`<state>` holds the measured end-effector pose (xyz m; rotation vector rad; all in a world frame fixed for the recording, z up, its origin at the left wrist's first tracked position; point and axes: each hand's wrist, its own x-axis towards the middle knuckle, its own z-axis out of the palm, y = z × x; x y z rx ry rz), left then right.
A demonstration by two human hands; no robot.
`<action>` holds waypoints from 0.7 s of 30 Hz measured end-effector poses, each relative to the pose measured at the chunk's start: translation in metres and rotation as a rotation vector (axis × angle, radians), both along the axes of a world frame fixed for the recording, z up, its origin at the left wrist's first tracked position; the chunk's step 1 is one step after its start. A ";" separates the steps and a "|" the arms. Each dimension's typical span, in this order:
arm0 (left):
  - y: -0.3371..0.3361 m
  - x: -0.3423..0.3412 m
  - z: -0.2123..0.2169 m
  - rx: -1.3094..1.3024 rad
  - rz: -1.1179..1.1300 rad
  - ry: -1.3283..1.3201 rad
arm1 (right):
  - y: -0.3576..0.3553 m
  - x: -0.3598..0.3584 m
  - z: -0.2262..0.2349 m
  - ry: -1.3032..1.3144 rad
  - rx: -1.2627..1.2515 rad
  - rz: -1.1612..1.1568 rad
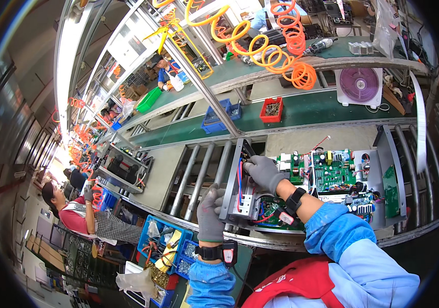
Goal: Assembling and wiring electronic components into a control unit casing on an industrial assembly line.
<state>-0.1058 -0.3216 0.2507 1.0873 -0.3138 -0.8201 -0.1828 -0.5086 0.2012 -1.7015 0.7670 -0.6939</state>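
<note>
An open metal chassis (387, 141) full of green circuit boards (333, 169) lies in front of me on the roller line. My right hand (264, 173), in a grey glove, reaches inside near its left wall. The fingers are curled together beside a black part and red and blue wires (240, 180); what they pinch is hidden. Outside the same wall, my left hand (210, 215), also gloved, is against or close to the panel's edge with its fingers loosely extended. Nothing shows in it. A silver metal block (248, 206) sits in the chassis between the hands.
Blue bins (171, 238) of screws and small parts stand at lower left, beside bare metal rollers (200, 164). Across the line are a red bin (271, 110), a blue bin (219, 117) and a purple fan (359, 84). Coiled orange hoses (281, 56) hang overhead. A co-worker (76, 210) stands left.
</note>
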 end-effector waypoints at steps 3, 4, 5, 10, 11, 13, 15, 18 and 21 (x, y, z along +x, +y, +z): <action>0.003 0.011 -0.010 -0.016 -0.082 -0.008 | 0.000 0.001 0.001 -0.013 0.033 -0.017; 0.002 0.012 -0.012 -0.006 -0.065 -0.007 | -0.001 0.000 0.004 -0.013 0.033 -0.017; 0.001 0.012 -0.013 0.004 -0.049 -0.006 | -0.004 -0.003 0.009 -0.028 0.246 0.052; 0.001 0.015 -0.017 0.000 -0.045 -0.018 | 0.001 -0.011 0.014 -0.078 0.382 0.105; 0.002 0.016 -0.017 -0.011 -0.059 -0.005 | 0.004 -0.010 0.012 -0.061 0.088 0.033; 0.003 0.015 -0.016 -0.038 -0.060 0.010 | 0.008 -0.007 0.004 -0.042 -0.206 -0.036; 0.000 0.008 -0.008 -0.066 -0.065 0.026 | 0.007 -0.003 -0.006 -0.122 -0.433 -0.099; -0.004 -0.006 0.005 0.045 0.002 -0.059 | 0.004 -0.004 -0.007 -0.093 -0.404 -0.097; -0.001 0.000 0.000 0.031 -0.032 0.028 | 0.006 -0.008 0.002 -0.012 -0.262 -0.054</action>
